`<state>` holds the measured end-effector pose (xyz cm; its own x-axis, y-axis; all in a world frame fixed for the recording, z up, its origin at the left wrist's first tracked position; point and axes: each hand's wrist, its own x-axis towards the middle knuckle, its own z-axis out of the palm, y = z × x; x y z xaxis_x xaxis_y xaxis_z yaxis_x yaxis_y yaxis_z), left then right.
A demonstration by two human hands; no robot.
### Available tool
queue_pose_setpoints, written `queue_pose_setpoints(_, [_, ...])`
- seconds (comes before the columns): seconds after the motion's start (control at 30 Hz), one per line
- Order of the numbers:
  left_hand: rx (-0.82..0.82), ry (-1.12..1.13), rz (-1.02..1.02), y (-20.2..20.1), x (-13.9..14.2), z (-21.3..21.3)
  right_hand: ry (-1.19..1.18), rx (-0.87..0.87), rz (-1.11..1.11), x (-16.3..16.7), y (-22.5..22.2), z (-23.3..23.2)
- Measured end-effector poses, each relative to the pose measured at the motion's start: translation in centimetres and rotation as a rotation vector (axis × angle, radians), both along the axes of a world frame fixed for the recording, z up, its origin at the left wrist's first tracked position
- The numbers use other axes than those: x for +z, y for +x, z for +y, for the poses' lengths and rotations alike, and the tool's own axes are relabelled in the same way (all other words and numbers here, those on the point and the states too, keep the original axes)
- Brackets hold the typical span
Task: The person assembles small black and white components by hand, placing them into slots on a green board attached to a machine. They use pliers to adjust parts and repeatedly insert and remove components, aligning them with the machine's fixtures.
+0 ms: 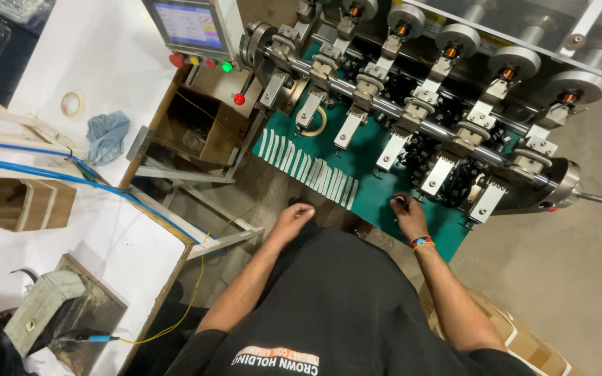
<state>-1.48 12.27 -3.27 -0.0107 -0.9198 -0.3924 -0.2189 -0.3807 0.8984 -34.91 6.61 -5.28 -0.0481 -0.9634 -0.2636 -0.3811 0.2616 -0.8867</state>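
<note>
Where the winding machine (454,104) stretches past both hands, its green surface (377,184) lies directly under them. Row of pale tape strips (308,167) sits just beyond the left hand (292,219), which hangs loosely curled, gripping nothing. Right hand (407,212) pinches a small light piece (400,201), too tiny to identify. Strips look thin, limp, likely sticky; lift by a free end.
</note>
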Motion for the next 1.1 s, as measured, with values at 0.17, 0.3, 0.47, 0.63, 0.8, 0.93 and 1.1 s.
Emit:
queue_pose_setpoints(0.17, [-0.117, 0.255, 0.553, -5.0, 2.1, -2.6, 0.055, 0.308, -0.190, 4.0, 7.6, -0.9])
queue_pose_setpoints(0.3, [0.217, 0.243, 1.048, -4.9, 3.9, -4.1, -0.091, 0.407, 0.198, 8.8, 15.5, -1.4])
queue_pose_setpoints(0.47, [0.303, 0.332, 1.524, 0.3, 2.8, -1.2, -0.300, 0.782, 0.446, 13.2, 20.5, -1.5])
queue_pose_setpoints(0.63, [0.348, 0.487, 1.426, 6.0, -0.2, 1.3, -0.157, 0.945, 0.617, 15.4, 24.5, -1.6])
queue_pose_setpoints(0.8, [0.421, 0.397, 1.139, 14.2, 0.6, 2.9, -0.403, 0.827, 0.383, 13.3, 26.0, -3.2])
queue_pose_setpoints(0.93, [0.783, 0.188, 0.207, 25.1, 1.8, 4.8, -0.177, 0.873, 0.587, 7.6, 24.2, -3.4])
queue_pose_setpoints(1.1, [0.710, -0.118, -1.224, 39.8, 3.1, 11.0, 0.330, 1.002, 0.753, 1.4, 22.4, -0.2])
